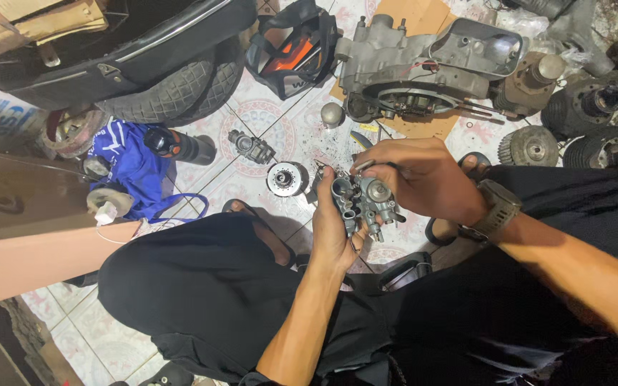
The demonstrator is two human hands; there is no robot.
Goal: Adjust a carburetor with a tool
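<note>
A small grey metal carburetor (363,202) sits in the palm of my left hand (332,229), whose fingers wrap around its left side. My right hand (416,175) comes in from the right, over the top of the carburetor, fingers pinched on a thin tool whose tip is hidden against the part. A watch is on my right wrist. Both hands hover above my knees, over the tiled floor.
On the floor ahead lie a round metal part (287,179), a second small carburetor (252,146), an engine casing (416,68) on cardboard, cylinders (531,146) at right, a tyre (173,89) and a blue cloth (134,168) at left.
</note>
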